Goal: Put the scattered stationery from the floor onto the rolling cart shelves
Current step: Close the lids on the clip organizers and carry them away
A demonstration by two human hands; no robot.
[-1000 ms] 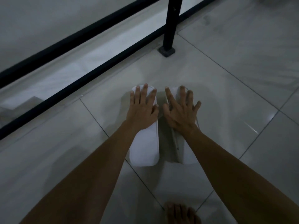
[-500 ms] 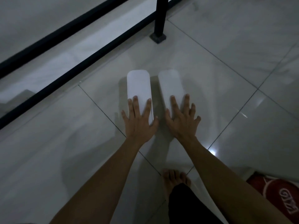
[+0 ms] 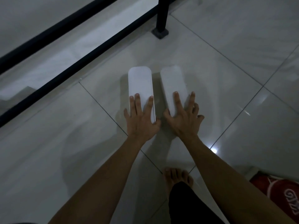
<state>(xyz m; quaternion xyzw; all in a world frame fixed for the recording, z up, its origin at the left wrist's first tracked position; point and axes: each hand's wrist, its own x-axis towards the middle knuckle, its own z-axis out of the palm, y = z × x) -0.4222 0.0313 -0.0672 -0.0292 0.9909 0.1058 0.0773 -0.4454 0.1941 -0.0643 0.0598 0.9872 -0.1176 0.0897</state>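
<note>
Dim, glossy pale tiles make up the floor (image 3: 56, 143) under me, crossed by thin dark grout lines. At the far left a black railing (image 3: 77, 65) runs on a slant, and its post (image 3: 162, 13) stands on a small square foot plate at the far middle.

Two white oblong pieces with rounded corners lie flat on the floor side by side, just apart, long sides running away from me. I cannot tell what they are. My left hand (image 3: 140, 125) rests on the near end of the left piece (image 3: 140, 81), fingers straight and spread wide, thumb down at that piece's right near edge. My right hand (image 3: 184, 122) lies on the near end of the right piece (image 3: 173, 80), also spread wide: two fingers reach straight along its top, the outer ones are bent off its right edge, and the thumb sits at its left near corner. Neither hand has a piece off the floor, and the two thumbs are close together in the gap between the pieces.

Near me, between my forearms, my bare foot (image 3: 177, 176) stands on the tiles below a black trouser leg (image 3: 186, 204). A red mat (image 3: 278, 189) with white lettering shows in the near right corner. A bright glint (image 3: 214, 150) of light sits on the floor just right of my right forearm.
</note>
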